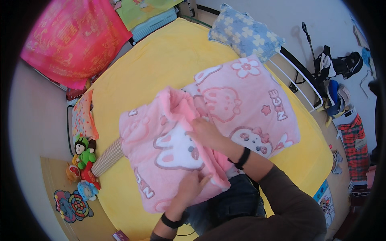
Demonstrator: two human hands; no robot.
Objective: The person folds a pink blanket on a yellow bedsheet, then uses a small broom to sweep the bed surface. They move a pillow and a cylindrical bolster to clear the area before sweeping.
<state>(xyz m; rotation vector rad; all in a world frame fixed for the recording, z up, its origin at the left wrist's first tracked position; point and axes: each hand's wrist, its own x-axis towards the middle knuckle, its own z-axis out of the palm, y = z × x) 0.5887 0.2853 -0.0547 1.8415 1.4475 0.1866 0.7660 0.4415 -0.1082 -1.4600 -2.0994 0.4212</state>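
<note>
A thick pink plush blanket [178, 144] with white rabbit patterns lies folded on the yellow bed sheet [144, 75]. My left hand [191, 185] rests on its lower part near the folded edge, thumb apart from the fingers. Higher up, my right hand [206, 132] is at the turned-back pink rim of the fold, its fingertips partly hidden against the cloth. Whether either hand grips the fabric cannot be told. Another folded pink plush piece [250, 105], with a flower and animal faces, lies to the right, touching the first.
A blue floral pillow [245, 33] lies at the bed's far edge. Along the left edge are a dotted pillow [84, 116], plush toys [86, 153] and a checked bolster [108, 156]. A white bed rail [297, 79] runs at the right, with a folded stroller-like frame beyond.
</note>
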